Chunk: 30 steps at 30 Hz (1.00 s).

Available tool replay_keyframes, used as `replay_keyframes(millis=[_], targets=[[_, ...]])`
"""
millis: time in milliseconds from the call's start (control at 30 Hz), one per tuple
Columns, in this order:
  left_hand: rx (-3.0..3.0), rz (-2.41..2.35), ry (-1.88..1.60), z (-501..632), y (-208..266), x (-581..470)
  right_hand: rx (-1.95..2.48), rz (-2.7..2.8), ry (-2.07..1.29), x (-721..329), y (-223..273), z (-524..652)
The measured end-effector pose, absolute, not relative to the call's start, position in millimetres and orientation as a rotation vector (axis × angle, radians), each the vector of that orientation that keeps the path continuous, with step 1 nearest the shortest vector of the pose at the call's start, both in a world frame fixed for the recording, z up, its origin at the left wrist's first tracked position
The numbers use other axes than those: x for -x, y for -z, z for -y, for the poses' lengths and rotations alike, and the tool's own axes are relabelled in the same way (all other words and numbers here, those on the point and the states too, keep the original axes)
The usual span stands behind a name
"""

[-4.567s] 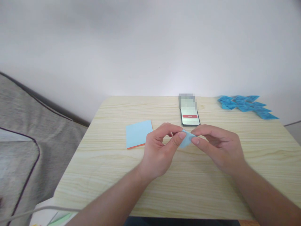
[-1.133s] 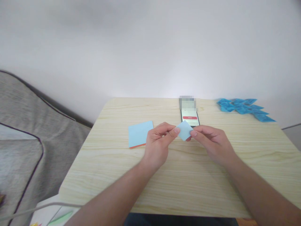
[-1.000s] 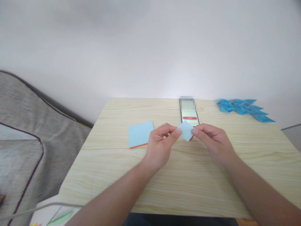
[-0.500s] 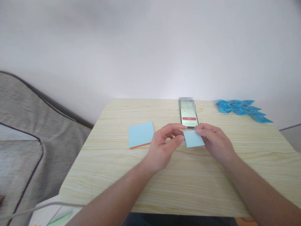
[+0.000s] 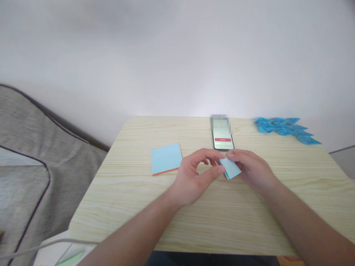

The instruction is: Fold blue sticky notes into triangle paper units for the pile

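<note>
Paper (image 5: 233,168) | mid-fold, likely | right hand (image 5: 254,169) grip pinching it | left hand (image 5: 193,180) at edge, grip: can't tell | next needs edges aligned

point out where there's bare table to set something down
Bare tabletop shows between the two forearms; right of the right hand, in front of the blue folded pieces; and behind the light blue pad, left of the phone. It's crowded mid-table, where the left hand and right hand surround the folded paper near the phone.
</note>
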<state>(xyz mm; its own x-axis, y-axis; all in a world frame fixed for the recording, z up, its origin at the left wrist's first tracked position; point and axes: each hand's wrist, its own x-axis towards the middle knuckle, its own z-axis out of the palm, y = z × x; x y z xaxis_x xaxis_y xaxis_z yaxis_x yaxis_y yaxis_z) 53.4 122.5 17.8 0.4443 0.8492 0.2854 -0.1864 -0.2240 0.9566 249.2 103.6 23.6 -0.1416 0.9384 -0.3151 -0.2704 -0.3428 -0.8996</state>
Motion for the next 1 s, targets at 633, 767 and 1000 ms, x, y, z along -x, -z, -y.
replay_keyframes(millis=[633,767,1000], targets=[[-1.865,-0.810,-1.163,-119.5,-21.3,-53.0,1.225,1.009,-1.589,-254.1,-13.4,-102.7],[-1.894,-0.942,-1.250,-120.6,-14.6,-54.2,1.092,0.952,-1.623,-250.8,-13.2,-104.1],[-1.876,-1.011,-1.252,-120.1,-10.6,-54.3,1.110,1.112,-1.527,-249.8,-17.4,-98.5]])
